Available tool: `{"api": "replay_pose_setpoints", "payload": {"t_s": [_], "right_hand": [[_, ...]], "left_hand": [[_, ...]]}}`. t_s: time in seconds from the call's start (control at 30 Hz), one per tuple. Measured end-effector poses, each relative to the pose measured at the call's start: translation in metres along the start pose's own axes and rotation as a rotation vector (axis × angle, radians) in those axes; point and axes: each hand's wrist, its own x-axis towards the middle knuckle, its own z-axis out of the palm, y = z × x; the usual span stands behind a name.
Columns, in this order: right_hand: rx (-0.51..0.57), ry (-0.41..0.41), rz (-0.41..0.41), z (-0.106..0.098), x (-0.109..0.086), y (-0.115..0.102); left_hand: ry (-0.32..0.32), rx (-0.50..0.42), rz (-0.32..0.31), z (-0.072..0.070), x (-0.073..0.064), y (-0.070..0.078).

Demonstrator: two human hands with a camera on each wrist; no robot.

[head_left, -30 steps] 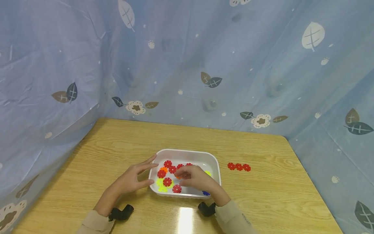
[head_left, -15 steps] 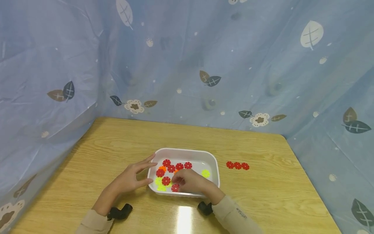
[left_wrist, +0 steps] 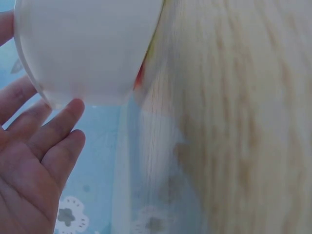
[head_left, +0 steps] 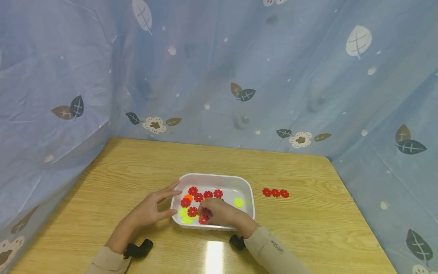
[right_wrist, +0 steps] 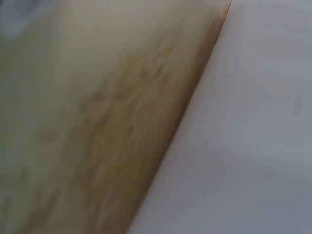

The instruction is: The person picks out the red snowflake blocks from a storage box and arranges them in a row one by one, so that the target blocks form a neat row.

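In the head view a white plastic tray (head_left: 213,175) holds notched, snowflake-shaped plastic discs, among them a red disc (head_left: 192,211), a yellow disc (head_left: 238,202) and an orange disc (head_left: 188,197). My left hand (head_left: 150,208) rests at the tray's left end with its fingers spread. In the left wrist view, that hand (left_wrist: 29,156) has its fingertips right against the tray wall (left_wrist: 87,53). Inside the tray my right hand (head_left: 221,212) reaches down with bent fingers, close by a red disc (head_left: 203,220); whether it pinches one I cannot tell. The right wrist view has only the blurred tray side (right_wrist: 243,122).
Three red discs (head_left: 275,193) lie in a row on the wooden table (head_left: 308,228), right of the tray. Black wrist mounts (head_left: 138,249) sit under both forearms. A blue patterned curtain (head_left: 205,76) encloses the table at the back and sides.
My right hand has lowered and moved slightly toward the near middle of the tray, uncovering the yellow disc at right. The left hand stays at the tray's end. The whole view has shifted slightly.
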Motion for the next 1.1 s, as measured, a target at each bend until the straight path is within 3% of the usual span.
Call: {"api": "replay_pose_setpoints", "payload": {"t_s": [0.23,0.57,0.83,1.1], "right_hand": [[-0.031,-0.002,-0.018,0.0011,0.0007,0.0002],[-0.019,-0.023,0.021,0.0007,-0.0011,-0.0027],[-0.016,-0.012,0.033,-0.0012,-0.0036,-0.0034],[0.067,-0.007,0.029,-0.0023,-0.0065,-0.0004]], "left_hand": [[-0.001,0.004,-0.011,-0.0001,-0.0002,0.0],[-0.001,0.002,-0.031,0.0014,-0.0014,-0.0019],[0.004,0.015,-0.015,0.0014,-0.0008,-0.0012],[0.008,0.02,-0.005,0.0011,0.0,-0.0012]]}}
